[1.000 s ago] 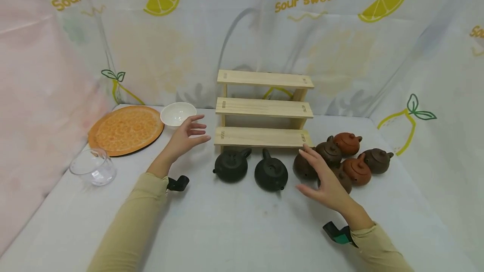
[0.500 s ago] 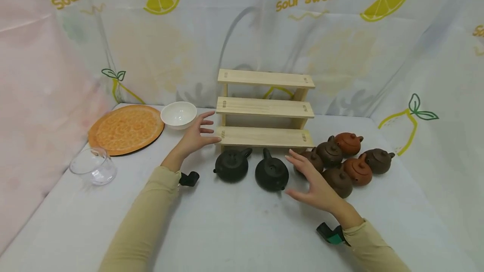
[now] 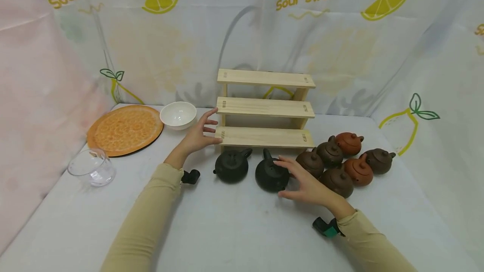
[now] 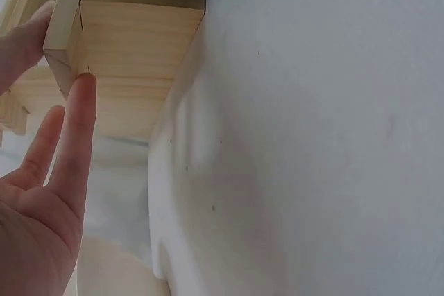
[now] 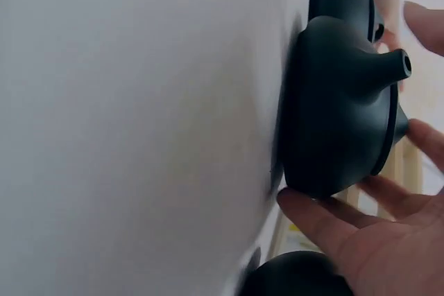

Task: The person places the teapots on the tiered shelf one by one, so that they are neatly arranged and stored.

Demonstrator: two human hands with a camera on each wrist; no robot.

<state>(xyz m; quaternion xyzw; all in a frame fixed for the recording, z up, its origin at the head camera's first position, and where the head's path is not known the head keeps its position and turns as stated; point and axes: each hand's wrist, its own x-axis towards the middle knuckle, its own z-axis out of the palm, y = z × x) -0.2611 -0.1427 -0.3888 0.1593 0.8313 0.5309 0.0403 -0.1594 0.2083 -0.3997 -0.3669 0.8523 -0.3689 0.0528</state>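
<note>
1. The right hand lies spread around the nearer black teapot, thumb at its base and fingertips on its lid side; fingers are fairly straight, touching but not yet clasped
2. That teapot sits on the white table just in front of the wooden stepped shelf, beside a second black teapot
3. The left hand is relaxed, straight fingers touching the left end of the shelf's lowest step, holding nothing
4. I judge this the start of a grasp: next, the right fingers need to curl round the pot's body before lifting, with the shelf braced
5. Brown teapots cluster to the right
</note>
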